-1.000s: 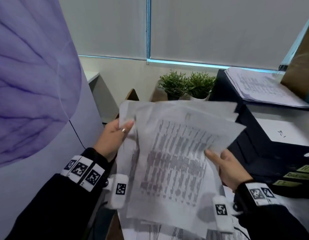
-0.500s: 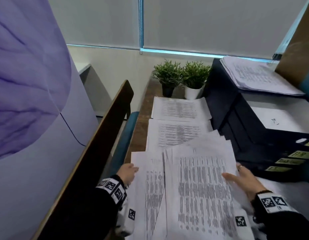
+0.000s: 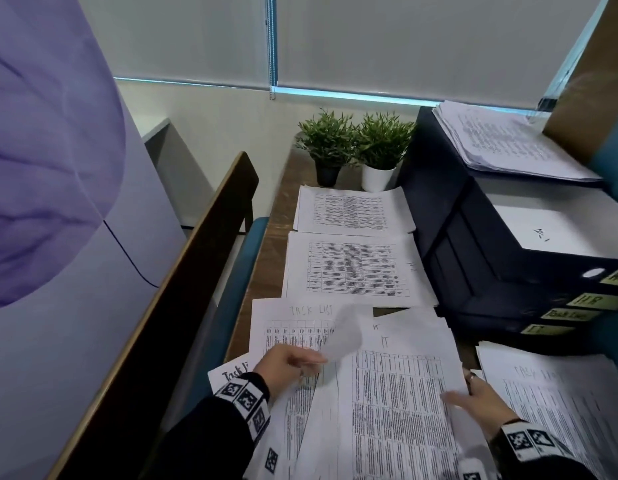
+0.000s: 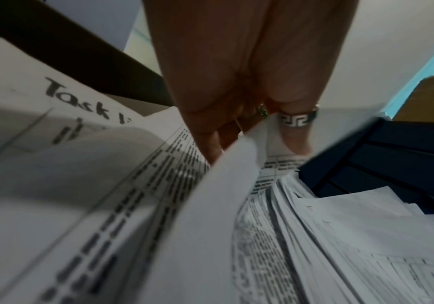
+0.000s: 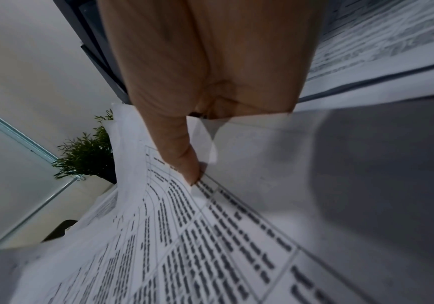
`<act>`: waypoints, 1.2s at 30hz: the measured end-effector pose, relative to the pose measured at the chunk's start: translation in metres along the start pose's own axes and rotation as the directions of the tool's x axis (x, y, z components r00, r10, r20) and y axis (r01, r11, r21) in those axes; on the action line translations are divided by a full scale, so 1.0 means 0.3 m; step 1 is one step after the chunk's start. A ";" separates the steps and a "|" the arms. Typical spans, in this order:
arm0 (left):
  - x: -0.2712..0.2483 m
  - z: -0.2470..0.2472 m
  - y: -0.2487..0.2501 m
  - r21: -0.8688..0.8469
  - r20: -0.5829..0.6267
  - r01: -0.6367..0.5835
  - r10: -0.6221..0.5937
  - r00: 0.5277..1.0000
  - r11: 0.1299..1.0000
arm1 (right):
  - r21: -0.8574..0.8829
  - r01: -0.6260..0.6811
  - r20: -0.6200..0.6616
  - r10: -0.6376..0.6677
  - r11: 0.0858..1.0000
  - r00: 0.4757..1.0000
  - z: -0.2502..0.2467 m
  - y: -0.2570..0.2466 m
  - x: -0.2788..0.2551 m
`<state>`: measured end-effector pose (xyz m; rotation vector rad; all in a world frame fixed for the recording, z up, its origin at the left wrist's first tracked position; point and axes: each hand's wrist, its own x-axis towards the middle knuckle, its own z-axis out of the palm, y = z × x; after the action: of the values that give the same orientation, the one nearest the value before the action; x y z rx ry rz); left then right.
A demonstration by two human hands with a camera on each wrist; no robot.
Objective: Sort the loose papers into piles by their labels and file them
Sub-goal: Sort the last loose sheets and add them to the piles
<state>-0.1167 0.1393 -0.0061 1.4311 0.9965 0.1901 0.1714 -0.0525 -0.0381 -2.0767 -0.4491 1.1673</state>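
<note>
A fanned stack of printed papers (image 3: 387,403) marked "IT" lies low over the desk in front of me. My left hand (image 3: 293,363) pinches the upper left corner of the top sheet (image 3: 345,330), which curls up and blurs. In the left wrist view the fingers (image 4: 218,142) close on that sheet's edge (image 4: 236,164). My right hand (image 3: 473,400) holds the stack's right edge, with the thumb (image 5: 184,156) on top and the other fingers hidden under the paper (image 5: 210,236). A "Task List" sheet (image 3: 300,315) lies beneath at the left.
Two sorted piles (image 3: 352,213) (image 3: 352,268) lie farther along the wooden desk, with another "Task List" pile (image 3: 560,393) at the right. Dark blue binders (image 3: 491,258) with yellow labels are stacked at the right, with papers (image 3: 508,140) on top. Two potted plants (image 3: 356,147) stand at the back. A chair back (image 3: 196,271) is on the left.
The stack has come down from in front of my face to the desk. My left hand has shifted from the stack's left edge to pinching and lifting the top sheet's corner.
</note>
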 end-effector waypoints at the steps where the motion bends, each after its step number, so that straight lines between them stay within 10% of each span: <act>1: 0.001 -0.009 0.001 0.026 -0.014 -0.001 0.002 1.000 1.000 | -0.009 -0.004 0.006 0.004 1.000 1.000 0.000 0.003 0.004; 7: 0.035 -0.058 -0.010 0.404 -0.397 0.230 -0.057 0.916 0.885 | -0.030 0.006 0.004 -0.005 1.000 1.000 0.007 -0.006 0.005; 10: 0.063 -0.079 -0.006 0.231 -0.468 0.216 -0.087 0.880 0.949 | -0.010 0.008 0.009 -0.008 1.000 1.000 0.011 -0.015 -0.006; 18: 0.041 -0.119 0.008 0.317 -0.437 0.044 0.105 0.894 0.947 | 0.070 0.108 -0.194 -0.093 0.992 0.977 -0.022 -0.081 -0.095; 26: -0.015 -0.252 -0.028 0.267 -0.208 0.177 -0.122 0.970 0.947 | -0.105 0.254 -0.431 -0.274 0.961 0.860 -0.063 -0.168 -0.175; 29: -0.033 -0.213 -0.017 0.508 -0.471 0.379 -0.118 0.874 0.774 | -0.103 0.262 -0.454 -0.280 0.959 0.846 -0.064 -0.166 -0.189; 31: -0.037 -0.138 0.011 0.622 -0.591 0.376 0.097 0.801 0.687 | -0.109 0.257 -0.460 -0.278 0.960 0.843 -0.068 -0.158 -0.193; 36: 0.071 0.111 -0.004 0.362 -0.281 0.127 -0.022 0.959 0.924 | -0.123 0.189 -0.408 -0.223 0.974 0.885 -0.100 -0.118 -0.171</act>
<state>-0.0824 0.1287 -0.0225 1.7439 1.3682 0.1456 0.1707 -0.0706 0.0287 -2.2080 -0.4976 0.5612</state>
